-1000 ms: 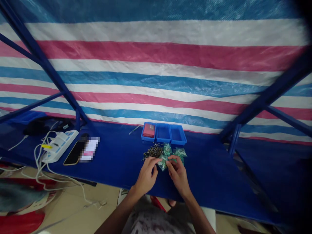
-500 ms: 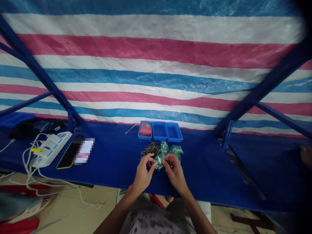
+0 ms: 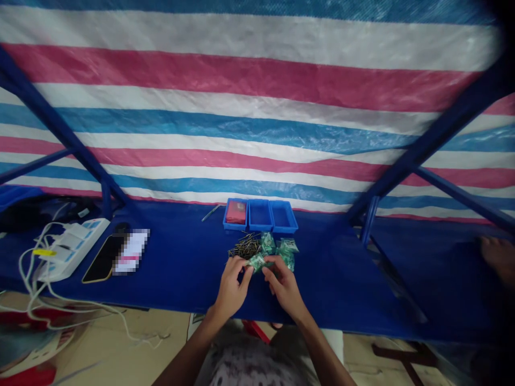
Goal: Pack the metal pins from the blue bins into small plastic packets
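Between my two hands is a small clear-and-green plastic packet. The thumb and fingers of my left hand pinch its left side. My right hand pinches its right edge. Just beyond my left fingers lies a pile of thin dark and brass-coloured screws. Behind the held packet another green packet lies beside the pile. More green packets are heaped to the right of it, near my right fingers. What is inside the packets is too small to tell.
Three joined blue trays stand behind the pile; the left one holds red packets. A pen lies left of them. Further left are a phone and a white power strip with cables. At far right, another person's hand shows.
The packet in my hands has turned and lifted slightly, with both hands still pinching it. The view has shifted a little to the right. The other person's hand shows more.
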Available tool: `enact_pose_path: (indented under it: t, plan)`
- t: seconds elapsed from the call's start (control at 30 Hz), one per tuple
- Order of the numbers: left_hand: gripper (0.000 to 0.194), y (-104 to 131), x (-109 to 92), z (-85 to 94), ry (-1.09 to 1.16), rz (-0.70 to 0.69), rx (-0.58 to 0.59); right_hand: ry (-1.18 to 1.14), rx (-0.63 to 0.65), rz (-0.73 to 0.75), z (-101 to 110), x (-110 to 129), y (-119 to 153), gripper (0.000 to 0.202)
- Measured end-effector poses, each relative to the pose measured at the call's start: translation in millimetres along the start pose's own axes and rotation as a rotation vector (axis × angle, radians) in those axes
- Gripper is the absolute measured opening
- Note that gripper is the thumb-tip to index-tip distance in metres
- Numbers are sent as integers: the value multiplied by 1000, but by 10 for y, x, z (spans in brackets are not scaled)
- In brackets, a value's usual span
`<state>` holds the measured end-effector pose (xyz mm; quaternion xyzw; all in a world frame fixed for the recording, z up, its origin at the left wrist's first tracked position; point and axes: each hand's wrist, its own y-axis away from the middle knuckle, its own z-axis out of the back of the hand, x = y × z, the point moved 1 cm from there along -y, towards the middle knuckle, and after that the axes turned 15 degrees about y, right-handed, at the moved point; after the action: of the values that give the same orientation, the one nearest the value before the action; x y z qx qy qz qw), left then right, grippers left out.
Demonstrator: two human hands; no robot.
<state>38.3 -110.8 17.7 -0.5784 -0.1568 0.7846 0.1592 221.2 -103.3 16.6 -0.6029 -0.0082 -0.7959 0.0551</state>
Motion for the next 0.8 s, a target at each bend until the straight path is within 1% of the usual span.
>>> enact_pose_path:
  t: [0.1, 0.17, 0.27, 0.33, 0.43, 0.47, 0.57, 0.6, 0.63, 0.7, 0.73, 0.8]
  plan:
    - [16, -9, -30, -2, 6, 7, 37, -12, -33, 6, -10, 64, 14, 30]
    - [17, -11, -45, -1, 8, 3, 49, 9, -33, 19, 15, 99, 21, 26]
    - [18, -8, -53, 1, 16, -12, 64, 70, 6, 11, 105, 111, 5, 26]
    - [18, -7, -50, 4, 27, -10, 57, 86, -27, 0, 198, 101, -50, 28]
    - [19, -9, -41, 12, 36, 4, 28, 50, -173, -22, 368, 111, -236, 30]
    - [18, -11, -38, 15, 35, 8, 22, 32, -237, -26, 428, 128, -323, 30]
    - [18, -18, -30, 19, 28, 12, 19, -8, -365, -12, 603, 197, -624, 30]
    - [18, -19, -28, 19, 26, 10, 20, -11, -386, 3, 658, 216, -720, 31]
    - [18, -20, -26, 20, 24, 8, 20, 2, -374, 14, 709, 224, -805, 34]
    - [19, -21, -21, 21, 22, 5, 17, 79, -334, 14, 798, 203, -916, 47]
    - [19, -22, -19, 22, 20, 5, 13, 148, -333, 16, 835, 174, -936, 51]
    - [19, -23, -16, 23, 17, 5, 5, 310, -365, 29, 882, 88, -906, 47]
